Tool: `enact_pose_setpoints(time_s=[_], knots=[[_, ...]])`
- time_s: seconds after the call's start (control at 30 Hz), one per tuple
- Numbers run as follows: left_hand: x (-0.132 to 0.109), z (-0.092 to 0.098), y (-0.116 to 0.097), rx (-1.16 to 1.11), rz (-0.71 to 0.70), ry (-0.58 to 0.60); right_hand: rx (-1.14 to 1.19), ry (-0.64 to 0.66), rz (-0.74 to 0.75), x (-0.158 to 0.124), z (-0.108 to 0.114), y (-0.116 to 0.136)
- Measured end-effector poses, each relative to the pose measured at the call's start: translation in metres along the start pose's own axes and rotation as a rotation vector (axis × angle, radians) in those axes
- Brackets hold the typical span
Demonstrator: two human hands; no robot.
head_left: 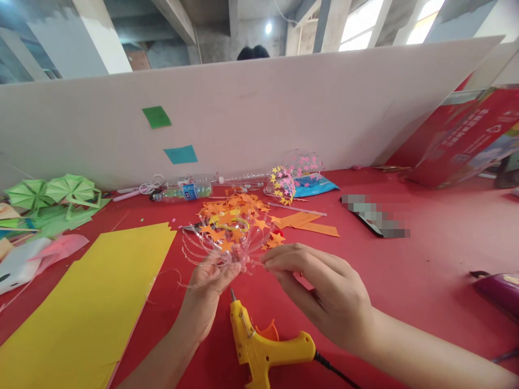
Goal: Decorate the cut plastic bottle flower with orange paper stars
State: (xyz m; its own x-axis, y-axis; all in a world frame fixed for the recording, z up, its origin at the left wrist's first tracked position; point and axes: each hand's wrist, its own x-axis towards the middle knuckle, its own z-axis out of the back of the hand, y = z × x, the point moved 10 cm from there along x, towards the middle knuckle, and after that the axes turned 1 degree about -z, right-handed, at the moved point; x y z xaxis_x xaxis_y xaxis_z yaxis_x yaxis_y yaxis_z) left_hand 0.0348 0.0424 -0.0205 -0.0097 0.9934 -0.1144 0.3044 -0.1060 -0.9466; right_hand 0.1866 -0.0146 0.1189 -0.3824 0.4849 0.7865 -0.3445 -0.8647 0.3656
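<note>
A clear plastic bottle piece [237, 254], cut into thin curling strips, is pinched by my left hand [211, 275] around its narrow middle. Close by on the right, my right hand [316, 286] has thumb and fingertips pressed together at the end of a thin, see-through line. What exactly these fingertips hold is too fine to make out. Beneath both hands lies a yellow hot glue gun [259, 346], its nozzle pointing away toward the bottle piece. Just beyond, orange paper stars [239, 205] form a loose pile, partly seen through the plastic strips.
Yellow paper sheets [93, 281] lie on the left, near green folded paper [71, 189]. Toward the back are a labelled bottle [188, 190] and a star-covered clear plastic piece [281, 183]. A phone-like object [368, 219] lies right, before a white partition [243, 113].
</note>
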Motion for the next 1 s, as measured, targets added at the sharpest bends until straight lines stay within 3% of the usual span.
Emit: enact_pose_setpoints(time_s=[0.17,0.53,0.8,1.0], knots=[[-0.001,0.0,-0.002,0.018,-0.011,-0.008,-0.03,-0.008,-0.08,0.001,0.0,-0.006],[-0.001,-0.004,-0.006,0.027,-0.028,0.027,-0.057,-0.022,-0.024,0.004,0.006,-0.002],[-0.001,-0.005,-0.009,-0.002,-0.069,0.046,-0.128,-0.124,-0.021,0.012,0.036,0.011],[-0.003,-0.008,-0.01,0.023,-0.098,0.072,-0.102,0.037,0.056,0.003,0.008,0.018]])
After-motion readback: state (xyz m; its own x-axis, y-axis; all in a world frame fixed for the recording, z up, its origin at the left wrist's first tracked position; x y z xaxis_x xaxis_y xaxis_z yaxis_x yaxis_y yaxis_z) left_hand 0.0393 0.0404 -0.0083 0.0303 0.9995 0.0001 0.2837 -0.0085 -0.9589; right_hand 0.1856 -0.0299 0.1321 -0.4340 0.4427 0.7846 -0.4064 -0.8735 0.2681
